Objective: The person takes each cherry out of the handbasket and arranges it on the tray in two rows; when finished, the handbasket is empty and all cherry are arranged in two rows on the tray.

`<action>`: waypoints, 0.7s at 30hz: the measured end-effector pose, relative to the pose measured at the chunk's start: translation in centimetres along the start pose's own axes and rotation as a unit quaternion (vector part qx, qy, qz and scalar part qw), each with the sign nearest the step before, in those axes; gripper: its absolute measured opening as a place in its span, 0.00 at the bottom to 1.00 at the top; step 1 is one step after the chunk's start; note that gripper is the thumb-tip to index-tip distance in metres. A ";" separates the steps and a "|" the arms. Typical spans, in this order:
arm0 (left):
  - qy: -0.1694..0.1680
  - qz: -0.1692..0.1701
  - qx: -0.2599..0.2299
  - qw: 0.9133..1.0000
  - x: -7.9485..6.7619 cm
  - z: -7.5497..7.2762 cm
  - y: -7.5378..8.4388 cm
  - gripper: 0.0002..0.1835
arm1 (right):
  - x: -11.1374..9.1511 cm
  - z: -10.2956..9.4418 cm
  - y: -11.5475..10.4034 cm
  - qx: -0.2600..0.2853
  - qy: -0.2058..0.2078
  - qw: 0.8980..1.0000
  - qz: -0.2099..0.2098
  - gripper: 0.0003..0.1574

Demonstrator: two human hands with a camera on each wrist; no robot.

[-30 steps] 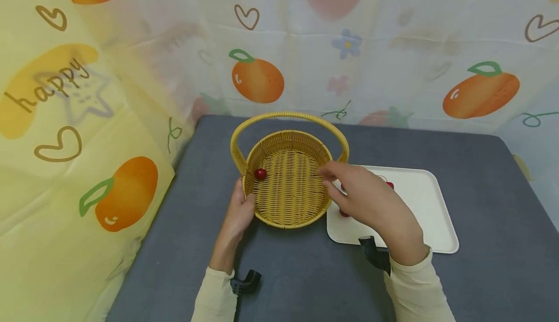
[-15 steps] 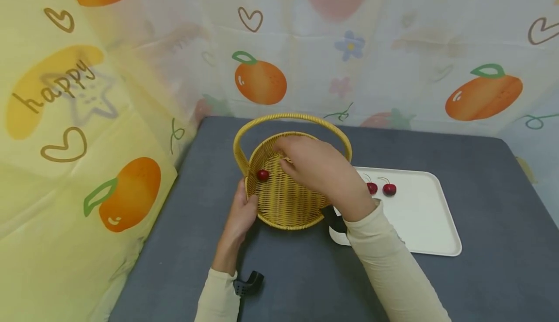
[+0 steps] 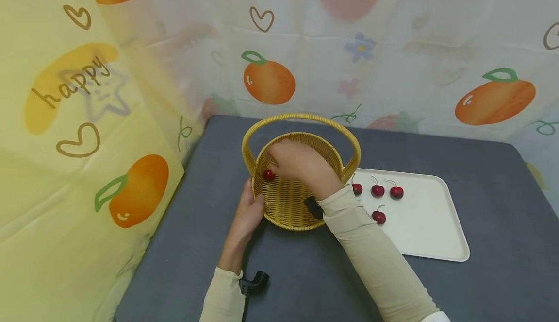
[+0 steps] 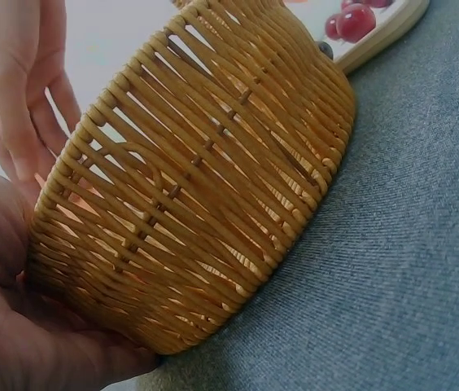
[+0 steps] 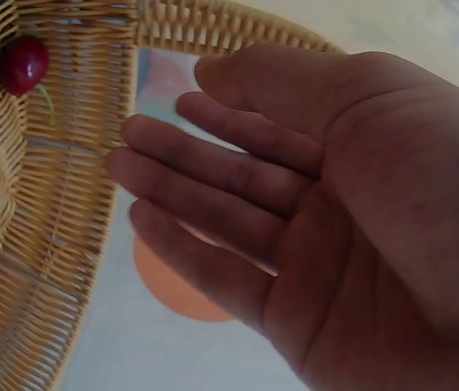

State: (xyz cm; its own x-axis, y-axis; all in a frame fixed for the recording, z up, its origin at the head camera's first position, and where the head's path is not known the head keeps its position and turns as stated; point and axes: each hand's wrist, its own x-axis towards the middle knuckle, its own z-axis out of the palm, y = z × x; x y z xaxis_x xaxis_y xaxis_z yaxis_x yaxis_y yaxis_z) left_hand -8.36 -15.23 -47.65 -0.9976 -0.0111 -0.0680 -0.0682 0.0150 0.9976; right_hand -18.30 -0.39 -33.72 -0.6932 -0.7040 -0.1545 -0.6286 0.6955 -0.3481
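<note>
A round yellow wicker basket point(image 3: 288, 205) with a tall arched handle stands on the table. My left hand point(image 3: 249, 212) grips its left side, with the thumb near the rim; in the left wrist view, the left hand point(image 4: 26, 314) is against the woven wall. Inside, near the left wall, lies a red cherry point(image 3: 269, 175), whose green stem shows in the right wrist view. Over the basket, close to that cherry, is my right hand point(image 3: 299, 164). In the right wrist view, the right hand point(image 5: 278, 187) has extended, slightly bent fingers and holds nothing.
Right of the basket, partly under my right sleeve, is a white tray point(image 3: 430, 225) bearing several stemmed cherries point(image 3: 377, 191). A dark grey cloth point(image 3: 301, 273) covers the table. A fruit-printed curtain point(image 3: 314, 79) hangs along the back and left.
My right hand has moved left from the basket's right rim to above its left part, uncovering cherries on the tray. The left hand keeps its hold on the basket.
</note>
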 end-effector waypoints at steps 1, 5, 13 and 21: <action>0.000 -0.002 -0.001 1.000 0.0 0.1 0.0 0.35 | 0.2 0.2 0.1 0.001 -0.006 1.000 0.005 0.09; -0.002 -0.002 -0.002 1.000 0.0 0.1 0.1 0.35 | 1.0 1.1 0.1 0.001 -0.026 1.000 0.010 0.07; 0.007 -0.002 -0.013 1.000 0.1 0.1 0.0 0.35 | 2.3 2.9 -0.2 -0.019 -0.072 0.996 0.056 0.13; 0.006 0.000 -0.016 1.000 0.0 0.1 0.0 0.36 | 3.2 4.2 -0.5 -0.036 -0.089 0.992 0.086 0.07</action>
State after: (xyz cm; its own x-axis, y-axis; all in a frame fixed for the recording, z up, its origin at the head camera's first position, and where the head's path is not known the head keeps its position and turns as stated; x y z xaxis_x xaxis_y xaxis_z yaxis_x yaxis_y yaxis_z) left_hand -8.41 -15.16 -47.66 -0.9974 -0.0236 -0.0683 -0.0679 -0.0162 0.9976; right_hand -18.71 -3.56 -37.90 -0.7235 -0.5834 -0.3691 -0.5337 0.8118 -0.2370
